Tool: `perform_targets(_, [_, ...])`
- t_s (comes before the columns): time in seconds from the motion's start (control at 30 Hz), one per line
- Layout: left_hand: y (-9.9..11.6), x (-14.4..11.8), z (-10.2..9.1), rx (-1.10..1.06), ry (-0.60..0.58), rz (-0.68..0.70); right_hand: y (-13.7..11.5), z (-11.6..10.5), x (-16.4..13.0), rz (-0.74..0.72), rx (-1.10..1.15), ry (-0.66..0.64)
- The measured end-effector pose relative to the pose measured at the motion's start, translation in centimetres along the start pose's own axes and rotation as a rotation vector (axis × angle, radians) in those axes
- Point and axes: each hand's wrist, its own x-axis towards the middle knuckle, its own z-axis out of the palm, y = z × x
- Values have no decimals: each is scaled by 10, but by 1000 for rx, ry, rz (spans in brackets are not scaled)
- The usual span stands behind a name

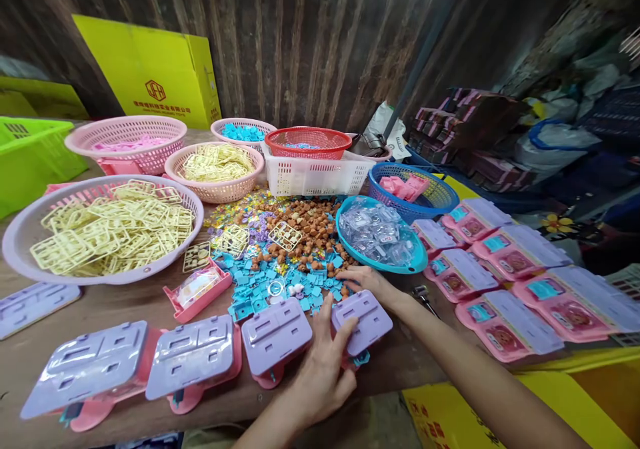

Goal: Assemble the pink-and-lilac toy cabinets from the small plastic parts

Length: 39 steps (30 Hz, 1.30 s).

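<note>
My left hand (323, 362) is at the left edge of a toy case with a lilac panel (367, 319). One finger presses on the panel's top and others curl at its side. Beyond it, my right hand (370, 284) reaches into the loose parts with its fingers stretched out, touching the edge of the brown pieces (313, 226) beside the blue pieces (300, 286). I see nothing held in it. More lilac-and-pink cases, such as the one beside my left hand (277, 336), stand in a row along the table's front.
Baskets of cream frames (115, 229) and pink parts (130, 139) stand left. A turquoise bowl (385, 262) holds clear plastic parts (375, 229). Several pink-and-lilac cases (520, 252) lie at right. A pink piece (203, 292) lies near the pile. Yellow cartons (150, 69) stand behind.
</note>
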Motion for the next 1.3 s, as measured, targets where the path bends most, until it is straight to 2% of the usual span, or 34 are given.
perform_targets(0.1, [2,5,10,175,25,33,4,4,3,-42,-27,-10])
perform_targets(0.23, [2,15,18,296,7,-1,8,11,3,-63,-60,-3])
perform_targets(0.53, [10,12,0,285,-124,14,3,6,5,-112,-68,-54])
perform_targets(0.67, [22,9,-10,200,-98,5,-1,7,7,-106,3,-8])
perform_targets(0.77, [34,8,-29,-1,-77,-50,-6,4,8,-76,59,76])
perform_targets(0.83, [38,11,-47,-210,-36,-156,-12,-2,7,-8,179,94])
perform_targets(0.93, [36,25,-76,-592,161,-365,-32,-17,9,165,497,28])
perform_targets(1.0, [32,39,-94,-868,334,-518,-53,-26,15,199,636,-2])
perform_targets(1.03, [30,46,-101,-1007,382,-605,-66,-29,20,166,659,1])
perform_targets(1.1, [27,58,-112,-1259,378,-753,-94,-33,33,0,623,15])
perform_targets(1.17, [23,64,-117,-1436,345,-802,-120,-34,49,-226,493,3])
perform_targets(1.2, [21,65,-119,-1490,366,-788,-131,-34,58,-320,416,-2])
perform_targets(1.27, [15,63,-123,-1545,516,-743,-146,-37,75,-386,283,10])
perform_targets(1.3, [12,60,-126,-1556,607,-740,-149,-38,82,-332,208,17])
